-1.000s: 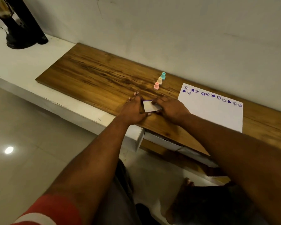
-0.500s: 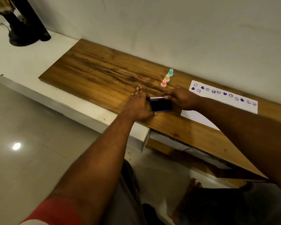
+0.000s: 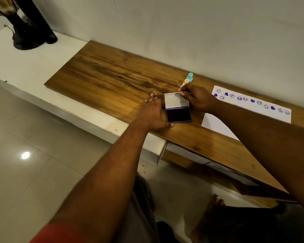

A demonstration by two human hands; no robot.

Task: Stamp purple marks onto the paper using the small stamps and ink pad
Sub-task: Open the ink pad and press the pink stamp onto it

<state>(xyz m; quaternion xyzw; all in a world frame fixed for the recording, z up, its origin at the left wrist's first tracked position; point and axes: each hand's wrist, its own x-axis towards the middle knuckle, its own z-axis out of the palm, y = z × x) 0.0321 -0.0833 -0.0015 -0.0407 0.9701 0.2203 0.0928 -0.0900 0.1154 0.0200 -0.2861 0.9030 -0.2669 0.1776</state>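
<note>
Purple ink pad [image 3: 178, 115] lay open on wooden desk [image 3: 112, 81], lid [image 3: 176, 100] tilted back. Left hand [image 3: 152, 114] flat beside pad's left edge, fingers spread, thumb against near corner, gripping nothing. Right hand [image 3: 199, 100] closed on lid's far right corner, pinching it between thumb and fingers. Teal stamp [image 3: 189, 77] and cream stamp [image 3: 185, 82] just behind right hand. Paper [image 3: 218, 121], stamped along far edge, right of pad.
</note>
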